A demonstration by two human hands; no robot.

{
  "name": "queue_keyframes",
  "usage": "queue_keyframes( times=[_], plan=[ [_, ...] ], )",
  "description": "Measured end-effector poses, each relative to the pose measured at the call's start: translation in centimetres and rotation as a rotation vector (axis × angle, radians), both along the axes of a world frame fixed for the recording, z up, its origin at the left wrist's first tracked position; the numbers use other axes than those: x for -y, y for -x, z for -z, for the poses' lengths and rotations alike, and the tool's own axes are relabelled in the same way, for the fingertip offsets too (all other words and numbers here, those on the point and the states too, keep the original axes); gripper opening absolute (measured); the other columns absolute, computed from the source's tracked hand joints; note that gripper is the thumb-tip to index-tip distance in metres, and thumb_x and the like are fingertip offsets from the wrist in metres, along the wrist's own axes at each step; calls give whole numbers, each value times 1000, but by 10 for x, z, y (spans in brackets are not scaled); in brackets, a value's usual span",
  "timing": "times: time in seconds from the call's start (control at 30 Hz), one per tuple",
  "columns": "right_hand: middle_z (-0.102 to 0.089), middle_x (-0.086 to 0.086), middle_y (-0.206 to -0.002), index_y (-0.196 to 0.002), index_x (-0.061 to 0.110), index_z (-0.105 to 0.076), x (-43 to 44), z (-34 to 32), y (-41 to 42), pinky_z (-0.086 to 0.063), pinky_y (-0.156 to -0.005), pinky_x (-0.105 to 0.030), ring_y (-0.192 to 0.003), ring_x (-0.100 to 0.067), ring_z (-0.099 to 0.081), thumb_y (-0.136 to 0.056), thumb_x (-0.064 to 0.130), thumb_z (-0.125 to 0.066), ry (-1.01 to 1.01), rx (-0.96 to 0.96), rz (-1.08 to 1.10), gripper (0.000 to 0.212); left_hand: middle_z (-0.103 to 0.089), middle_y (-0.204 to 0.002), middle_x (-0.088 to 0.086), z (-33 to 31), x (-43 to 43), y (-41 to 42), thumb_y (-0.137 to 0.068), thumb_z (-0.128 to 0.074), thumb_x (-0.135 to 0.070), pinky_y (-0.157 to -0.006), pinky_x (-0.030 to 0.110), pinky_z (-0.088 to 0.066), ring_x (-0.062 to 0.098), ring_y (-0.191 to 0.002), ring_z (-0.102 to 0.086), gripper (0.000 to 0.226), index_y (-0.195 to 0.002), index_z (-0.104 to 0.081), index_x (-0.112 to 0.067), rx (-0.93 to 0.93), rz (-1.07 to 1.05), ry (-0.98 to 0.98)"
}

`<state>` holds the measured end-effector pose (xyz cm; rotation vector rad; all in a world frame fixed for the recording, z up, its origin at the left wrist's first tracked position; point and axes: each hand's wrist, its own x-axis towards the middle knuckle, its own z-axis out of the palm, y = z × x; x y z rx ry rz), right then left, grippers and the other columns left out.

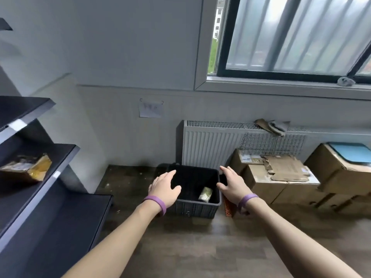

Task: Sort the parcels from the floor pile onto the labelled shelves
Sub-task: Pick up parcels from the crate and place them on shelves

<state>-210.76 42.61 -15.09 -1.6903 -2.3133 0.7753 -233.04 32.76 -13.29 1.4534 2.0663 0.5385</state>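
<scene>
Left hand (164,187) and right hand (232,187) are held spread and empty above the dark ribbed plastic crate (197,208). One small pale wrapped parcel (205,194) is seen inside, between and below them, nearer the right hand. A right-hand reach is advised; rim contact should be avoided.

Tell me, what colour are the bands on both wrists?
Purple, on the left wristband and the right wristband, shown in the head view.
</scene>
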Motion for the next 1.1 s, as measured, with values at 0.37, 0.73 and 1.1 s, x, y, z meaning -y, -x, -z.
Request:
queue_keyframes(
  times=[0.37,0.73,1.1],
  plan=[
    [-22,-14,-158,-151,13,-25,-189,48,68,-16,-120,-35,-149,-25,-14,-92,22,-54,89,64,64,66,-34,-152,-1,50,-237,75,-92,-50,-32,-115,41,-26,20,-140,-29,58,-146,-31,-25,1,80,40],
    [-22,-15,-158,-151,11,-27,-347,117,117,-16,-119,-31,-148,-24,-16,-93,20,-53,254,136,131,64,-29,-154,-1,128,-411,123,-92,-48,-32,-116,41,-22,21,-143,-23,58,-147,-28,-28,-59,200,272],
    [-32,-15,-152,-149,11,-28,-418,332,71,-24,-114,-33,-142,-31,-29,-93,16,-49,585,322,118,60,-35,-150,-4,328,-492,96,-93,-47,-31,-112,45,-28,21,-138,-31,57,-147,-29,-27,-126,175,516]
  ],
)
